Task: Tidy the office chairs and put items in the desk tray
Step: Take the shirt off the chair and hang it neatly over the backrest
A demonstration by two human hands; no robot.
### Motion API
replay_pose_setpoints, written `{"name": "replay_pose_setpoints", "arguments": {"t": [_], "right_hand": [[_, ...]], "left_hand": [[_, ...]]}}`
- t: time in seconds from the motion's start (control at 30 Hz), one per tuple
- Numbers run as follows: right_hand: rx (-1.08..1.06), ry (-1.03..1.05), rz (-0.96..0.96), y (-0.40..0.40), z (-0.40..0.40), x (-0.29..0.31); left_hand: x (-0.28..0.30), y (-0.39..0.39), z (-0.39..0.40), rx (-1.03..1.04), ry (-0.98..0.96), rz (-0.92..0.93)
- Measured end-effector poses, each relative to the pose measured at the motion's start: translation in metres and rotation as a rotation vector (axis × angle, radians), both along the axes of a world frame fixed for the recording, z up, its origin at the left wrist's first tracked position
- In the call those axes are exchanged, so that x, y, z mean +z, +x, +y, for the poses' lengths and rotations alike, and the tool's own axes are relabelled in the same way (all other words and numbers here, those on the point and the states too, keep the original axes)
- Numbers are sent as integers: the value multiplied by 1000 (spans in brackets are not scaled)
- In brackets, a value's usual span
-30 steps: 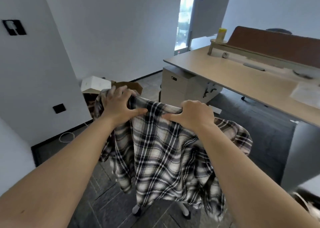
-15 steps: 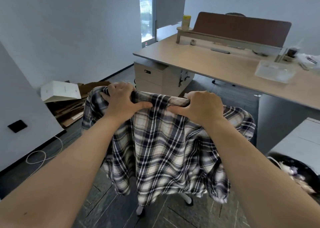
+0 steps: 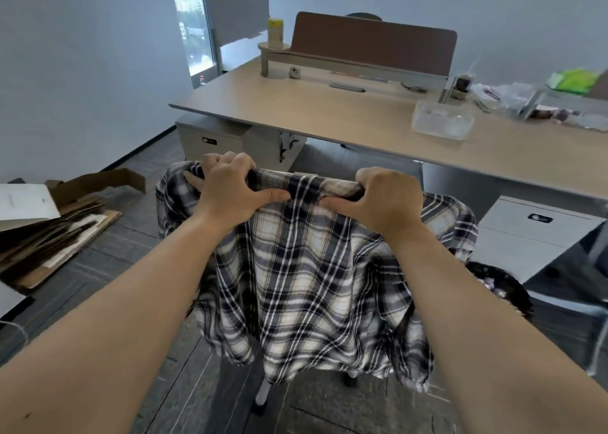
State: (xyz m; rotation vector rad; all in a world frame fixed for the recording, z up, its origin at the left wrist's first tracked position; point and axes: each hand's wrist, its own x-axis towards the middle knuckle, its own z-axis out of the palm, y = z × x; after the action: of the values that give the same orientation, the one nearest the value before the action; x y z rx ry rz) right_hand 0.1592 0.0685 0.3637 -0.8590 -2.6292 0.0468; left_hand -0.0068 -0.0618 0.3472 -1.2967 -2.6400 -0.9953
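An office chair stands in front of me, its back wholly draped by a black-and-white plaid shirt (image 3: 302, 275); only its base and casters (image 3: 263, 397) show below. My left hand (image 3: 227, 193) grips the chair's top edge through the shirt on the left. My right hand (image 3: 385, 200) grips the same edge on the right, thumb pointing inward. A clear plastic desk tray (image 3: 442, 121) sits on the wooden desk (image 3: 329, 114) ahead to the right.
A yellow canister (image 3: 275, 32) and a brown divider panel (image 3: 371, 42) stand at the desk's back. Drawer cabinets (image 3: 214, 137) (image 3: 533, 233) sit under the desk. Flattened cardboard (image 3: 56, 226) lies on the floor at left. Clutter (image 3: 526, 98) covers the desk's right end.
The chair with the shirt has rolled toward the desk as my view swung right; both hands keep the same grip on its top edge. The tray and the right cabinet came into view.
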Motion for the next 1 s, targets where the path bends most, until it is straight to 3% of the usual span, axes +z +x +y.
{"name": "replay_pose_setpoints", "arguments": {"t": [0.53,1.0], "right_hand": [[16,40,8,-94,163,-6],[-158,116,25,-186,270,-10]], "left_hand": [[1,-96,168,-21,-24,-9],[-4,-203,299,-154,-21,-30]]}}
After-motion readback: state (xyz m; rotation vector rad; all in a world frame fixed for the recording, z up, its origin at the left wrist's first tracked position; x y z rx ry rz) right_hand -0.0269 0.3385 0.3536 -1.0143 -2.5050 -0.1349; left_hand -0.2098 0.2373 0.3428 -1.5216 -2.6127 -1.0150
